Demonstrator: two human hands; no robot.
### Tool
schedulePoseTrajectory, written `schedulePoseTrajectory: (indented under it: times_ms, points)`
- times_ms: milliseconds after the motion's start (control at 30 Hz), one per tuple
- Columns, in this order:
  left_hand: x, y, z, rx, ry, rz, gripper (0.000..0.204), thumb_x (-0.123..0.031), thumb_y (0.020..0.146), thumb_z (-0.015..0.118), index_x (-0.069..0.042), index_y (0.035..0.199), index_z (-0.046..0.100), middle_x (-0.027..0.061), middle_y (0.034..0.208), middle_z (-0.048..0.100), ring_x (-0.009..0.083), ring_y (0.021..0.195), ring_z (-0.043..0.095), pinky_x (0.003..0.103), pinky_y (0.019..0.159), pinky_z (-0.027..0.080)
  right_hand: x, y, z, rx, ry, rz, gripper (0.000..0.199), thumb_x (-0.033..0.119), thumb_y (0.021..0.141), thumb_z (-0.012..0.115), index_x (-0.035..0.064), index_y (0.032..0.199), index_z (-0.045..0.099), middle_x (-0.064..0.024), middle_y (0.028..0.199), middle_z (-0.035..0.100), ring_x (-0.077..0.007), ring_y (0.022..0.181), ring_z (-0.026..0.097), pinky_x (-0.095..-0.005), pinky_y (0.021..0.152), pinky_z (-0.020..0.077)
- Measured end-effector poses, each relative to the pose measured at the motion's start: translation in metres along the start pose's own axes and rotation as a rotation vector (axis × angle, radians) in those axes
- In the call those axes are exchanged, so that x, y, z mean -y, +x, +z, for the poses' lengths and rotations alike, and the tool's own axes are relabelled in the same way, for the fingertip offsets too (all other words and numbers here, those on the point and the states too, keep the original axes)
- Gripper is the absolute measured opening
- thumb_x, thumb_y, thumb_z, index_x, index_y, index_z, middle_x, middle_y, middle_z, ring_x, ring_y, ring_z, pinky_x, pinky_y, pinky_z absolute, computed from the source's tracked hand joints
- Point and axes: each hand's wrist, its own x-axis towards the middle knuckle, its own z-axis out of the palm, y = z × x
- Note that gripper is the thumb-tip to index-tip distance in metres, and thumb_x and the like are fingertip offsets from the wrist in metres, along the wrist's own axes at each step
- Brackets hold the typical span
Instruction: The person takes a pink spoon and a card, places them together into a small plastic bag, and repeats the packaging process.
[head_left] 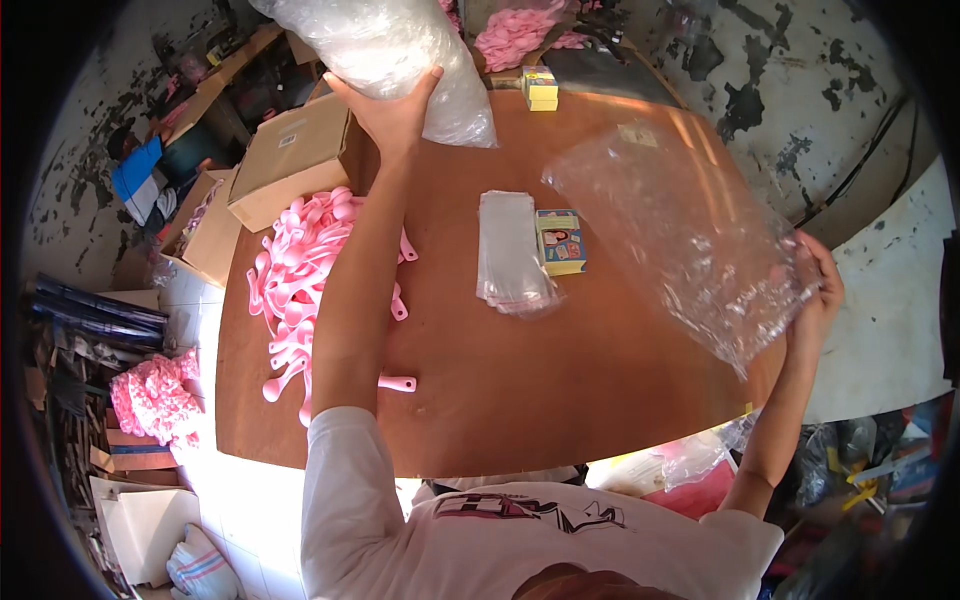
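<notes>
At the far left of the table my left hand (390,112) is on a bulky clear plastic sack (395,50) that looks stuffed with more clear plastic; the thumb and a finger are spread against its near side, the other fingers partly hidden. My right hand (820,275) pinches the edge of a large, flat clear plastic bag (670,235), which stretches across the table's right side. Between my arms lies a stack of narrow clear sleeves (508,250), beside a small block of printed cards (562,245). Pink plastic spoons (300,265) are heaped next to my left forearm, which covers some.
A closed cardboard box (295,150) stands behind the spoons on the brown table (480,400). Another yellow-edged card stack (540,90) sits at the far edge. Pink items in a bag (515,38) lie beyond. A pink bundle (155,395) is at the left, off the table.
</notes>
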Motion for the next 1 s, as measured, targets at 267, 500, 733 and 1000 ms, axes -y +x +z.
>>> schedulePoseTrajectory:
  times_ms: [267,500,733,1000]
  points:
    - [0.063,-0.05,0.045,0.003,0.034,-0.032,0.145,-0.033,0.056,0.097,0.009,0.153,-0.002,0.0286,0.158,0.014,0.037,0.149,0.018,0.045,0.122,0.017,0.019,-0.088,-0.124,-0.198,0.034,0.032,0.026,0.015,0.098,0.061,-0.0029,0.116,0.065,-0.0143,0.099,0.069,-0.0145,0.059,0.061,-0.0255,0.057,0.0499]
    - [0.057,-0.089,0.021,-0.08,-0.047,-0.294,0.143,-0.022,0.059,0.097,0.005,0.154,-0.008,0.0268,0.158,0.014,0.0346,0.146,0.023,0.043,0.122,0.018,0.0,-0.121,-0.128,-0.117,0.086,0.043,0.031,0.017,0.099,0.059,-0.0033,0.122,0.062,-0.0169,0.104,0.069,-0.0177,0.06,0.063,-0.0275,0.054,0.0516]
    - [0.032,-0.112,-0.01,-0.011,-0.075,-0.341,0.123,-0.009,0.064,0.093,0.002,0.152,0.008,0.022,0.154,0.025,0.0338,0.14,0.032,0.043,0.121,0.022,0.009,-0.097,-0.077,-0.135,0.052,0.06,0.023,0.014,0.098,0.061,-0.004,0.112,0.064,-0.0143,0.096,0.069,-0.0161,0.061,0.062,-0.0278,0.056,0.05]
    - [0.047,-0.132,-0.023,-0.064,-0.476,-0.727,0.084,0.001,0.073,0.083,0.0,0.143,0.037,0.0155,0.142,0.046,0.0293,0.133,0.042,0.043,0.115,0.034,0.034,-0.079,-0.034,-0.095,0.037,0.026,0.022,0.015,0.098,0.062,-0.0035,0.107,0.067,-0.0116,0.093,0.069,-0.0125,0.063,0.059,-0.0242,0.061,0.0471]
